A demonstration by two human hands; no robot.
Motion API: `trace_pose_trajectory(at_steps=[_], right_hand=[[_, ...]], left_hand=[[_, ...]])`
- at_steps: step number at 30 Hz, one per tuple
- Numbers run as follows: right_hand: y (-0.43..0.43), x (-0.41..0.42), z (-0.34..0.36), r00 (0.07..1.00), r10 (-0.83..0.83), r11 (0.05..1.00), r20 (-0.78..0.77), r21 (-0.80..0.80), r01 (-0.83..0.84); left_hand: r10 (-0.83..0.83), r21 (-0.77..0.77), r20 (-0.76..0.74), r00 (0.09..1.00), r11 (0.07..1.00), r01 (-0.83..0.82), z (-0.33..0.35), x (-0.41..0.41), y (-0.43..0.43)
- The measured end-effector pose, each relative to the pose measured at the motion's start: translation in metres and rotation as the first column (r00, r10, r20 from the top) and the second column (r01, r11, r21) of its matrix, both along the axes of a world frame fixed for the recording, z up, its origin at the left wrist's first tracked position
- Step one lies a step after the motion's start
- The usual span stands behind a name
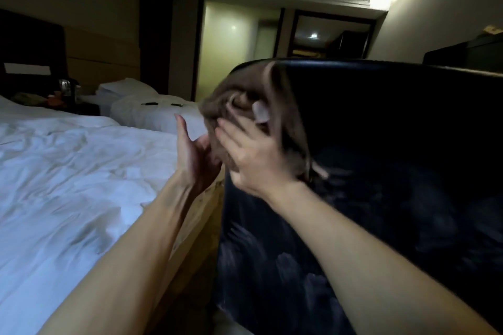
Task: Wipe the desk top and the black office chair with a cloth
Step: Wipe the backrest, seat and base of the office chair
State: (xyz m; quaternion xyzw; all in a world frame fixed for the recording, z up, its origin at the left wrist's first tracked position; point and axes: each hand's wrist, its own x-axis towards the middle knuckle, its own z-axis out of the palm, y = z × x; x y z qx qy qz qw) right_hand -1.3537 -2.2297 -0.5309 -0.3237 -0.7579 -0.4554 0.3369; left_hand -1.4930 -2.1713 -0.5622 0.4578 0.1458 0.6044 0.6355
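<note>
The black office chair (381, 144) fills the right half of our view, its back towards us. Pale streaks (272, 266) fan across the lower back panel, which we read as wiping marks, so that part looks covered. The work now sits at the top left corner, and we judge the chair well under way but not finished. The seat and arms are out of view. We cannot say anything about the desk top. A dark piece of furniture (462, 54) beyond the chair may be it, but it is too dim to tell.

To the left, bed 1 (68, 171) with rumpled white sheets stands just beside the chair. Its wooden frame (201, 207) leaves only a narrow gap, which we expect to cramp any reach round that side. Bed 2 (152, 114) lies farther back.

The brown cloth (226, 98) is bunched over the chair's upper left corner. Our right hand (253, 155) lies on it and presses it to the chair. Blur hides whether the fingers curl into the folds. Our left hand (193, 155) is spread wide, fingers up, holding nothing, just beside the cloth's lower edge.

Small items (65, 88) sit on a nightstand far left.
</note>
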Motion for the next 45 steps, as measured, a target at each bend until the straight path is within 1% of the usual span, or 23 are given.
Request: trace_pose_trajectory(at_steps=[1,2,3,5,7,10,12,14,16,17,19,20,22,25,29,34,36,38,40,41,43,45], right_hand=[[0.002,-0.002,-0.015,0.997,0.067,0.994,-0.050,-0.082,-0.071],[0.002,-0.004,-0.028,0.992,0.094,0.984,-0.089,-0.141,-0.106],[0.003,-0.004,-0.038,0.991,0.084,0.980,-0.101,-0.171,-0.100],[-0.001,0.001,-0.050,0.996,0.053,0.983,-0.072,-0.174,-0.065],[-0.005,0.006,-0.054,0.996,0.055,0.977,-0.068,-0.200,-0.068],[-0.018,0.014,-0.051,0.989,0.128,0.954,-0.069,-0.264,-0.142],[-0.032,0.030,-0.034,0.984,0.176,0.968,0.034,-0.186,-0.167],[-0.050,0.047,-0.003,0.984,0.117,0.993,0.131,-0.005,-0.117],[-0.070,0.051,0.030,0.990,0.007,0.979,0.139,0.201,-0.035],[-0.077,0.050,0.046,0.992,-0.027,0.964,0.120,0.266,-0.006],[-0.078,0.044,0.072,0.993,-0.070,0.937,0.100,0.347,0.031],[-0.074,0.041,0.080,0.992,-0.082,0.928,0.098,0.372,0.040],[-0.064,0.041,0.084,0.986,-0.111,0.934,0.121,0.351,0.062],[-0.052,0.046,0.051,0.974,-0.155,0.965,0.165,0.234,0.114],[-0.036,0.057,-0.008,0.981,-0.101,0.984,0.163,0.162,0.074],[-0.030,0.054,-0.048,0.996,-0.024,0.994,0.086,0.107,0.015],[-0.034,0.054,-0.056,0.992,-0.005,0.997,0.126,0.079,-0.005],[-0.039,0.056,-0.051,0.981,-0.015,0.998,0.192,0.059,0.003],[-0.046,0.056,-0.036,0.975,-0.031,0.995,0.219,0.095,0.010],[-0.050,0.054,-0.026,0.978,-0.029,0.992,0.208,0.128,0.002],[-0.061,0.046,-0.005,0.991,-0.012,0.972,0.135,0.233,-0.020],[-0.076,0.038,0.017,0.999,0.011,0.928,0.052,0.372,-0.030]], left_hand=[[-0.048,-0.015,0.029,0.998,0.999,0.048,-0.003,-0.001,0.001],[-0.088,-0.026,0.049,0.995,0.996,0.089,-0.006,-0.002,0.002],[-0.118,-0.022,0.056,0.991,0.993,0.119,-0.010,-0.005,0.002],[-0.159,-0.013,0.050,0.986,0.987,0.160,-0.011,-0.007,0.002],[-0.186,-0.016,0.035,0.982,0.982,0.187,-0.009,-0.008,-0.001],[-0.249,-0.055,0.003,0.969,0.967,0.248,-0.002,-0.012,-0.006],[-0.294,-0.068,-0.019,0.956,0.954,0.292,0.005,-0.011,-0.008],[-0.250,-0.073,-0.077,0.965,0.967,0.245,0.013,-0.010,-0.009],[-0.184,-0.072,-0.180,0.966,0.982,0.173,0.017,-0.006,-0.012],[-0.161,-0.086,-0.249,0.955,0.986,0.144,0.016,-0.004,-0.014],[-0.117,-0.106,-0.363,0.925,0.991,0.084,0.008,-0.004,-0.016],[-0.100,-0.108,-0.384,0.918,0.992,0.063,0.002,-0.004,-0.017],[-0.090,-0.115,-0.358,0.929,0.992,0.052,-0.007,-0.006,-0.021],[-0.122,-0.125,-0.308,0.944,0.988,0.087,-0.013,-0.002,-0.028],[-0.166,-0.106,-0.238,0.957,0.984,0.144,-0.022,-0.001,-0.028],[-0.256,-0.108,-0.159,0.954,0.965,0.241,-0.028,-0.003,-0.025],[-0.266,-0.119,-0.159,0.951,0.961,0.249,-0.026,-0.005,-0.024],[-0.267,-0.109,-0.193,0.944,0.962,0.250,-0.023,-0.007,-0.024],[-0.247,-0.117,-0.215,0.945,0.967,0.226,-0.018,-0.005,-0.028],[-0.227,-0.120,-0.218,0.949,0.971,0.205,-0.016,-0.003,-0.030],[-0.198,-0.132,-0.224,0.954,0.976,0.172,-0.016,0.002,-0.033],[-0.213,-0.150,-0.211,0.954,0.972,0.184,-0.018,0.004,-0.034]])
